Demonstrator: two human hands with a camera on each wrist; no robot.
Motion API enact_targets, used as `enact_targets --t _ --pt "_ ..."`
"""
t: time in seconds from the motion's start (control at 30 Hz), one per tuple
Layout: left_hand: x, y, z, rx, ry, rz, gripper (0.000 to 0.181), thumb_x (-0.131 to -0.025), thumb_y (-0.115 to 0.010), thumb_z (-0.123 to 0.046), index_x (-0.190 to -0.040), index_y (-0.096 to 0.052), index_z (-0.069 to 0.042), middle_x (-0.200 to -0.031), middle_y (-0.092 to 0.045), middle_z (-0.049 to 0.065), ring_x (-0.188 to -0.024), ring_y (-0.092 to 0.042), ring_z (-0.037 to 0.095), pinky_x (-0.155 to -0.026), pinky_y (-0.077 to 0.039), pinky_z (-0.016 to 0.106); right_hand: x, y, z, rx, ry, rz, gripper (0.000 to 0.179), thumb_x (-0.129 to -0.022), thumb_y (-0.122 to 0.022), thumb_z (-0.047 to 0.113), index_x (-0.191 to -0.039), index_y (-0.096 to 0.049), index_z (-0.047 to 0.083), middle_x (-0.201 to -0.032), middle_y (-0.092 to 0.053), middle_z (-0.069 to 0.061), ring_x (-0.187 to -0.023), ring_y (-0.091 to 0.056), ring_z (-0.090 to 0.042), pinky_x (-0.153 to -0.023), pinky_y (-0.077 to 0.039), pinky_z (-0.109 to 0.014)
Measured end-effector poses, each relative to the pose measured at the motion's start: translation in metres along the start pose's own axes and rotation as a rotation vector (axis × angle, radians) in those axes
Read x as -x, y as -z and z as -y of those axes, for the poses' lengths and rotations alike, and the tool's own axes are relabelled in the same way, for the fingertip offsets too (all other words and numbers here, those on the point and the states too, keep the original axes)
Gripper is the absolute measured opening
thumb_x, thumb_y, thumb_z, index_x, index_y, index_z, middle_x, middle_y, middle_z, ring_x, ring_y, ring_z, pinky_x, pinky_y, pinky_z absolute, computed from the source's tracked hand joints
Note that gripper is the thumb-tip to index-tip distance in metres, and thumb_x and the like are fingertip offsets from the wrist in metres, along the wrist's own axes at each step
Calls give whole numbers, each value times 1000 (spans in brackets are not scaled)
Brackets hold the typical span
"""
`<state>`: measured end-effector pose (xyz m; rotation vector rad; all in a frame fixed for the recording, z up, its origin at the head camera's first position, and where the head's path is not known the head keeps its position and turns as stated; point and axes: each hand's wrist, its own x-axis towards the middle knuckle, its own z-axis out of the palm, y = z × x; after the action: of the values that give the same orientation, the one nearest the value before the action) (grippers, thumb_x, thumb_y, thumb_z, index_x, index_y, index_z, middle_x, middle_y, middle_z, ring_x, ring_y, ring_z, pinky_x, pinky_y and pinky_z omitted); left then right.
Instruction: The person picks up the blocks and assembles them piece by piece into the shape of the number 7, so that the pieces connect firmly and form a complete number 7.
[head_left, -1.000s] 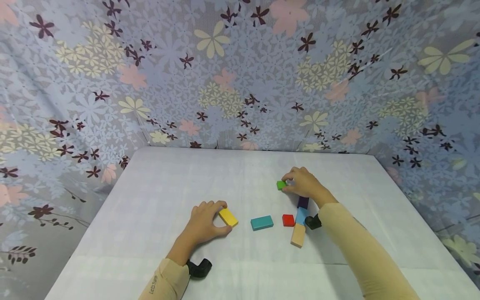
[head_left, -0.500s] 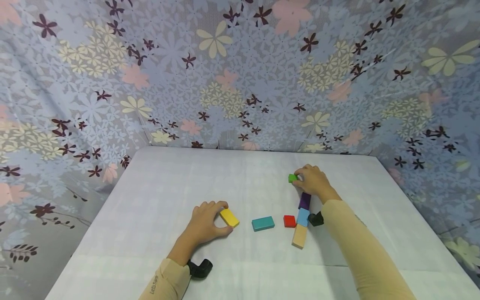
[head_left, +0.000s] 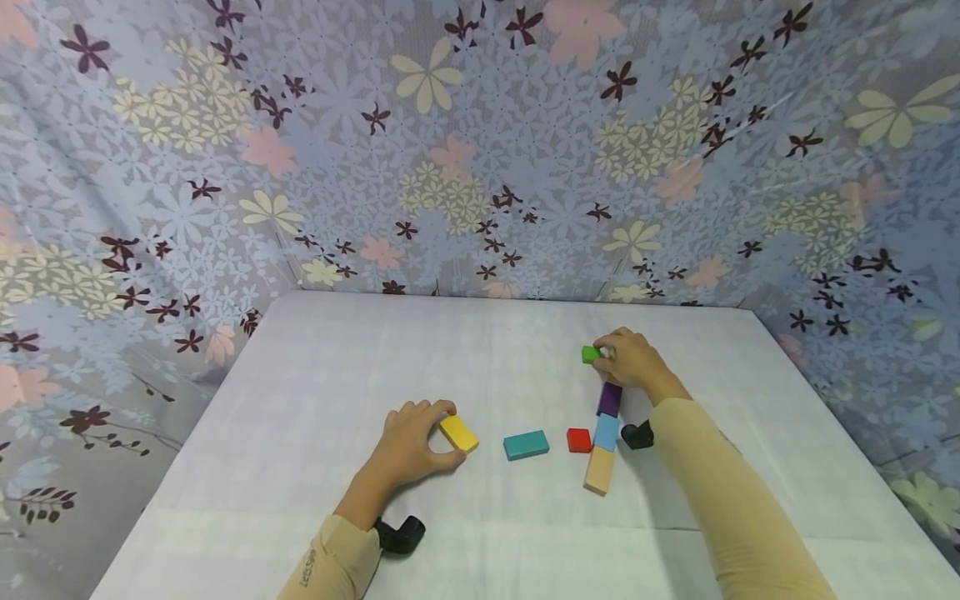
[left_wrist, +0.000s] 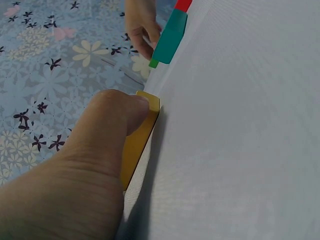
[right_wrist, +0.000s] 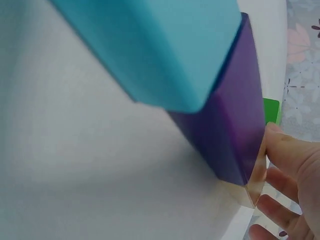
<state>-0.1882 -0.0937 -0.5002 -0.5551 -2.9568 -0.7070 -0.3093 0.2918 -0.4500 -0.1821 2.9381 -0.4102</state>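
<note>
On the left of the white table, my left hand pinches a yellow block between thumb and fingers; in the left wrist view the thumb lies on the yellow block's end. My right hand holds a small green block at the far end of a row of blocks. The row runs from a purple block through a light blue block to a tan block. In the right wrist view, a wood-coloured piece shows past the purple block, beside my fingers.
A red block sits just left of the light blue one. Between it and the yellow block lies a teal block. Black camera mounts stick out from both wrists. Behind the table hangs a flowered cloth.
My right hand has carried the green block right and slightly farther back, to beyond the purple block, which now shows more fully. The left hand keeps its place on the yellow block.
</note>
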Motion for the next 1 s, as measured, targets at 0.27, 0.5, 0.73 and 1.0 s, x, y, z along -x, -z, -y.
enact_targets --t 0.27,0.5,0.73,1.0 --pt "0 1 0 4 -7 -6 61 -75 -74 -57 -125 -58 -28 -99 -61 -8 -87 -45 13 -78 -32 35 -5 -4 2 -1 16 -3 51 -96 -63 35 -141 -53 12 -148 -40 -24 -135 -36 -49 -108 -31 -66" --pt "0 0 0 5 -10 -4 61 -76 -74 -58 -126 -57 -28 -99 -60 -8 -87 -44 13 -78 -31 34 -5 -4 4 4 27 -30 44 -95 -64 33 -134 -60 14 -144 -45 -23 -131 -39 -48 -105 -34 -65" --pt "-1 3 -1 5 -13 0 60 -75 -74 -56 -126 -57 -28 -99 -60 -8 -88 -45 13 -77 -31 34 -4 -3 0 -15 12 -28 42 -96 -64 30 -134 -61 12 -143 -45 -24 -131 -39 -48 -106 -34 -64" --pt "1 2 0 9 -18 -7 59 -75 -75 -56 -125 -57 -28 -96 -59 -9 -87 -45 13 -78 -31 34 -3 -3 -2 -42 -8 -8 48 -96 -63 32 -139 -56 11 -146 -42 -26 -134 -36 -49 -108 -32 -65"
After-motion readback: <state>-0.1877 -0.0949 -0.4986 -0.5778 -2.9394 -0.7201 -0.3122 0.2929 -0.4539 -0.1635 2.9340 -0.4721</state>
